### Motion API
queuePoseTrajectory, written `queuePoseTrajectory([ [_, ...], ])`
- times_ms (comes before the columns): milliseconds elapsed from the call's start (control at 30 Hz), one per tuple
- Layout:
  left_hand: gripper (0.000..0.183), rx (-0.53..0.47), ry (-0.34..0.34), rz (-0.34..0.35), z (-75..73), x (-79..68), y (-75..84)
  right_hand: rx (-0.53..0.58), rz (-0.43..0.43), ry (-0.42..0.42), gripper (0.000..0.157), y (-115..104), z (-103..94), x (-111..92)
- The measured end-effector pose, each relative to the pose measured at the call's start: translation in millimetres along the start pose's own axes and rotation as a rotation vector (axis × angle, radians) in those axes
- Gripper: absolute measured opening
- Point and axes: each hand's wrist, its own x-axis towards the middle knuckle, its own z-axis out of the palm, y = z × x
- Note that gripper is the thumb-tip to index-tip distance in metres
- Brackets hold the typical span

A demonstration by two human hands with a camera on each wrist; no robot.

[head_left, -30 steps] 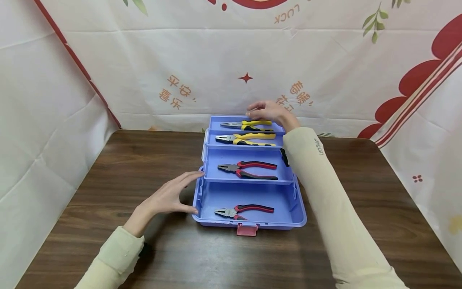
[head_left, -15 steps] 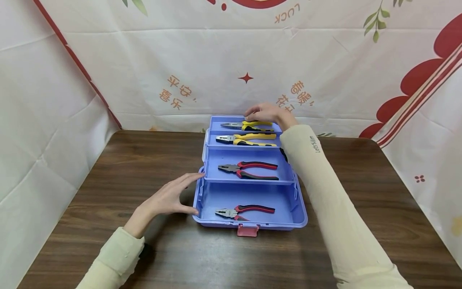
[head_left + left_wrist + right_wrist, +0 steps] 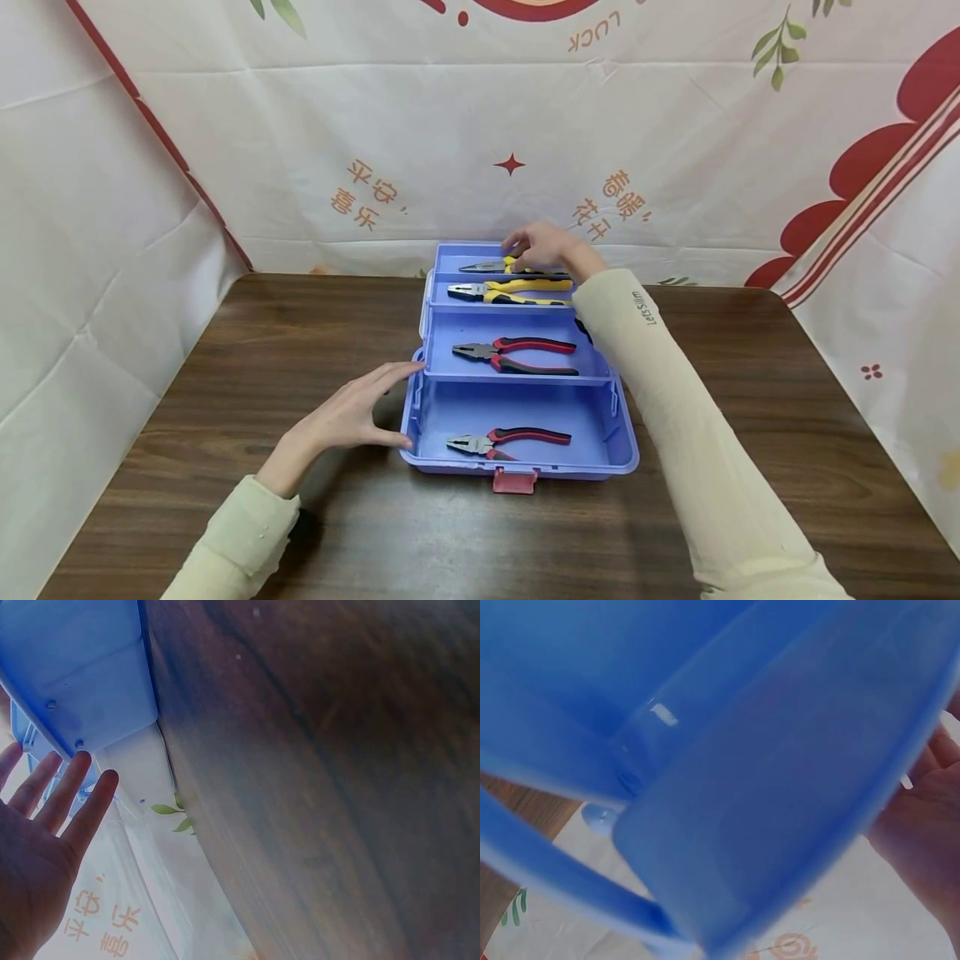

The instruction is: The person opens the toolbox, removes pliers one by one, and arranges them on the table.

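A blue toolbox (image 3: 517,471) stands open on the table with its stepped trays raised. In the top tray lie long-nose pliers (image 3: 483,267) with yellow-and-black handles. My right hand (image 3: 551,248) reaches over that tray, its bent fingers at the pliers' handles and hiding part of them; I cannot tell whether they grip. In the right wrist view a tray wall covers most of the fingers. My left hand (image 3: 348,410) is spread at the box's left side, fingertips right at the edge. The left wrist view shows its straight fingers (image 3: 67,795) beside the blue wall.
Yellow-and-black combination pliers (image 3: 510,290) lie in the second tray. Red-and-black pliers (image 3: 513,354) lie in the tray below, and another red-and-black pair (image 3: 510,442) in the box bottom. A red latch (image 3: 515,481) hangs in front. A printed cloth (image 3: 420,117) hangs behind the wooden table (image 3: 300,308).
My right hand has come down and slightly left from the back rim onto the long-nose pliers' handles, covering more of them. My left hand has stayed in place.
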Motion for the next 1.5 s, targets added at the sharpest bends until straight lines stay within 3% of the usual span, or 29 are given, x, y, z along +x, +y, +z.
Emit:
queuePoseTrajectory([
  [300,0.094,0.004,0.0,-0.009,1.2,-0.8,-0.1,-0.039,-0.085,-0.028,0.039,0,-0.6,1],
  [567,0.094,-0.005,0.003,0.002,1.8,-0.6,1.1,-0.055,-0.053,-0.059,0.047,-2,-0.2,-1],
  [833,0.094,-0.001,0.007,0.007,1.6,-0.5,1.9,-0.091,-0.05,-0.071,0.041,-5,0.1,-3],
  [1067,0.093,-0.001,0.008,0.002,2.5,-1.8,2.8,-0.118,-0.102,-0.038,0.039,-5,0.8,-7],
  [1500,0.093,0.012,0.012,0.006,2.2,-2.1,3.1,0.021,-0.268,0.101,0.035,5,-7.2,-22],
])
